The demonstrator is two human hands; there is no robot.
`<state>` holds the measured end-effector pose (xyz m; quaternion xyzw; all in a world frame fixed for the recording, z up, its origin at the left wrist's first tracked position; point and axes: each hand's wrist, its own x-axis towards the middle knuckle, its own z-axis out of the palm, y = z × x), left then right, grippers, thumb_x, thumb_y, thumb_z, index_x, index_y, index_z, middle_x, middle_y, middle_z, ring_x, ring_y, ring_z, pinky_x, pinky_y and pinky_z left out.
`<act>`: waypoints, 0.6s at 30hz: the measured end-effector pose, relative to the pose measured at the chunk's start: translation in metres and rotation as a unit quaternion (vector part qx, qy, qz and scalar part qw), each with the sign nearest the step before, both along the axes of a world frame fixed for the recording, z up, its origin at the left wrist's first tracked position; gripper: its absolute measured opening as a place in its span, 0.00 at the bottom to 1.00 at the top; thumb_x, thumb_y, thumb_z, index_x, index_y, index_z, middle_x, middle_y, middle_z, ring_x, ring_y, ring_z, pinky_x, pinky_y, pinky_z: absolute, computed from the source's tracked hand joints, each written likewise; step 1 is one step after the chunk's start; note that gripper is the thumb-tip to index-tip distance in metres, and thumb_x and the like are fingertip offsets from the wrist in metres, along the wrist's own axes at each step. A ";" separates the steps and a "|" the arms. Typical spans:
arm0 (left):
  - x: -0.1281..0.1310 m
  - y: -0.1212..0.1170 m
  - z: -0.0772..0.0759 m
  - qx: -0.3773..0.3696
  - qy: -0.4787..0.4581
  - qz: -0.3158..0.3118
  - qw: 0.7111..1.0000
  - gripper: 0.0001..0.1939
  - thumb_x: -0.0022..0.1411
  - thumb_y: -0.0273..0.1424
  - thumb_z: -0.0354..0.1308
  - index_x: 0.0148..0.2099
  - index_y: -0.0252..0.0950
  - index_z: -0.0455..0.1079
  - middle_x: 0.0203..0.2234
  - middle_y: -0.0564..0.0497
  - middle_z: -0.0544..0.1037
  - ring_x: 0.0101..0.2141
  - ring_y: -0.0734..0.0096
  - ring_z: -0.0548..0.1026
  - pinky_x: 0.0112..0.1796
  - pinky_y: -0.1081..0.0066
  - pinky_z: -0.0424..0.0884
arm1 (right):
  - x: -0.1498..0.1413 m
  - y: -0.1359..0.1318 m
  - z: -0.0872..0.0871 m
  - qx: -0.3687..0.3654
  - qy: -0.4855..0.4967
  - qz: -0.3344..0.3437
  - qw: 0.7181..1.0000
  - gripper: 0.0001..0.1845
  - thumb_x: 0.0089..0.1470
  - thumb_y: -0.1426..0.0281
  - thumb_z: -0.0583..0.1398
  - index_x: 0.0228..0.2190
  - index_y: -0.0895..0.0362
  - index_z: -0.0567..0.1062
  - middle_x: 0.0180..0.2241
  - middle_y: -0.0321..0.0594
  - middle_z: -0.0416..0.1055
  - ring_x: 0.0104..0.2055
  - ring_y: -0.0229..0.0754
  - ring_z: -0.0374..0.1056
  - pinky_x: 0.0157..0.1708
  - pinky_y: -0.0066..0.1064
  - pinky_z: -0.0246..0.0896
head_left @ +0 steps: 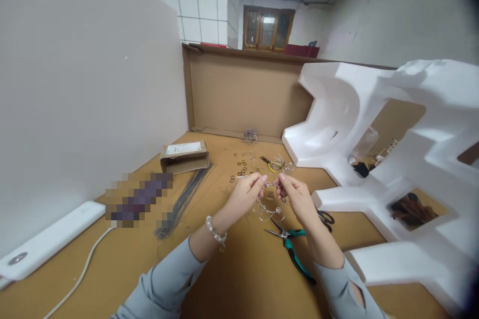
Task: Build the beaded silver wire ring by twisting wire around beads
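No words, brands or numbers can be read anywhere. The only print sits on the white label (183,148) atop the cardboard box (184,162), left of centre on the counter (239,279), its lines too small and blurred to make out.

Left hand (243,195) and right hand (297,200) both pinch beaded wire loop (268,208) at its top edge. Teal-handled pliers (291,250) lie on cardboard work surface (232,284) beneath right wrist. Black rubber rings (239,169) and yellow-handled pliers (267,163) lie beyond the hands.
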<state>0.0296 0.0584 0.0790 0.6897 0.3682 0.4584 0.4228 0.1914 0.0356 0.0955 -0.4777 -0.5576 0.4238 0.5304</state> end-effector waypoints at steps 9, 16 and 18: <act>0.007 0.006 -0.009 -0.075 -0.134 -0.052 0.987 0.19 0.62 0.47 0.47 0.34 0.35 0.65 0.15 0.57 0.67 0.15 0.79 0.61 0.20 0.77 0.59 | 0.006 0.014 -0.010 -0.112 0.145 0.106 0.977 0.21 0.48 0.50 0.61 0.24 0.56 0.73 0.20 0.34 0.67 0.21 0.35 0.61 0.23 0.29 0.56; -0.001 0.019 -0.017 0.005 -0.157 0.115 0.981 0.17 0.65 0.45 0.46 0.38 0.36 0.64 0.20 0.57 0.68 0.16 0.80 0.62 0.20 0.77 0.59 | 0.007 0.013 -0.011 -0.114 0.136 0.095 0.980 0.22 0.48 0.52 0.62 0.40 0.54 0.74 0.36 0.40 0.75 0.34 0.40 0.71 0.35 0.32 0.65; 0.000 0.018 -0.018 0.004 -0.167 0.102 0.981 0.17 0.65 0.45 0.46 0.39 0.36 0.64 0.21 0.57 0.68 0.16 0.80 0.62 0.20 0.77 0.59 | -0.001 0.012 -0.016 -0.095 0.118 0.074 0.986 0.21 0.49 0.53 0.62 0.39 0.55 0.75 0.35 0.40 0.75 0.33 0.40 0.71 0.33 0.32 0.65</act>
